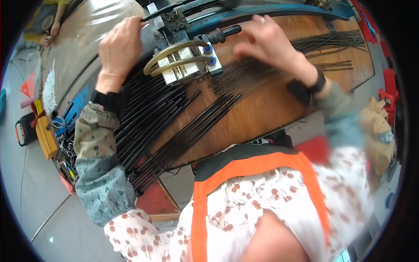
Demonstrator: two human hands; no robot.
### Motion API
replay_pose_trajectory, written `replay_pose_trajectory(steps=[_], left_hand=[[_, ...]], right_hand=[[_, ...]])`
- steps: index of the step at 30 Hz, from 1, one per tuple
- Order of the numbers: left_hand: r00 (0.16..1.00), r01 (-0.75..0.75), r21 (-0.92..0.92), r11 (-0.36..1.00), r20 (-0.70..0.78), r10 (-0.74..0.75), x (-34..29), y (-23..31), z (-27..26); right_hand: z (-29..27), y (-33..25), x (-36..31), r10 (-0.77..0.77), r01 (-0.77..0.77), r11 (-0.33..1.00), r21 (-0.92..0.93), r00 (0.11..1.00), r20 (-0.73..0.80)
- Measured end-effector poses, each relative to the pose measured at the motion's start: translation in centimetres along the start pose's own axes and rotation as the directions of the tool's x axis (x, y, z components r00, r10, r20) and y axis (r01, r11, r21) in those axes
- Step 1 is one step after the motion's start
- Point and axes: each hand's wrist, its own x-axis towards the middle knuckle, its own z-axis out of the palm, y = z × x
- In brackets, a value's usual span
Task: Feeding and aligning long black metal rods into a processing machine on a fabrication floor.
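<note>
My left hand [120, 47] is closed at the upper left, its fingertips on the end of a thin black rod [163, 12] that runs up to the right over a bench machine. The machine has a metal pneumatic block [178, 65] with two yellowish hoses [176, 51] and blue fittings. My right hand [266, 41] is blurred by motion to the right of the machine's black handle [227, 32]. Its thumb and fingers are apart, with nothing visible between them. Below the block lie many long black rods [148, 109] in bundles.
The wooden bench [266, 109] also carries thin spring-like dark rods [231, 76] and more dark rods [336, 41] at right. A blue machine beam [279, 15] crosses the back. Another person's hand [45, 40] shows at upper left. A yellow box [45, 135] stands left of the bench.
</note>
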Motion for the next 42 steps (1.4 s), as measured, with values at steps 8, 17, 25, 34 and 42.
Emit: replay_pose_trajectory(steps=[8, 17, 25, 34, 42], left_hand=[[0.956, 0.292, 0.236, 0.927, -0.078, -0.282, -9.2, 1.1, -4.5], [0.696, 0.653, -0.092, 0.752, 0.465, -0.547, -13.2, 22.9, -13.0], [0.844, 0.345, -0.131, 0.929, 0.477, -0.246, -6.5, 18.0, -13.5], [0.949, 0.144, -0.057, 0.988, 0.291, -0.121, -0.8, 9.7, -13.4], [0.95, 0.3, 0.184, 0.936, 0.035, -0.311, -1.8, 1.4, -17.0]], right_hand=[[2.4, -8.9, -6.9, -0.33, 0.344, 0.939, -0.02, 0.913, 0.24], [2.4, -6.6, -6.9, -0.176, 0.209, 0.913, 0.351, 0.977, -0.123], [2.1, -3.3, -7.1, 0.134, 0.0, 0.883, 0.469, 0.959, -0.251], [1.0, 1.5, -5.2, 0.052, 0.034, 0.989, 0.147, 0.839, -0.541], [0.6, 6.0, -3.2, 0.067, -0.121, 0.99, -0.074, 0.858, -0.509]])
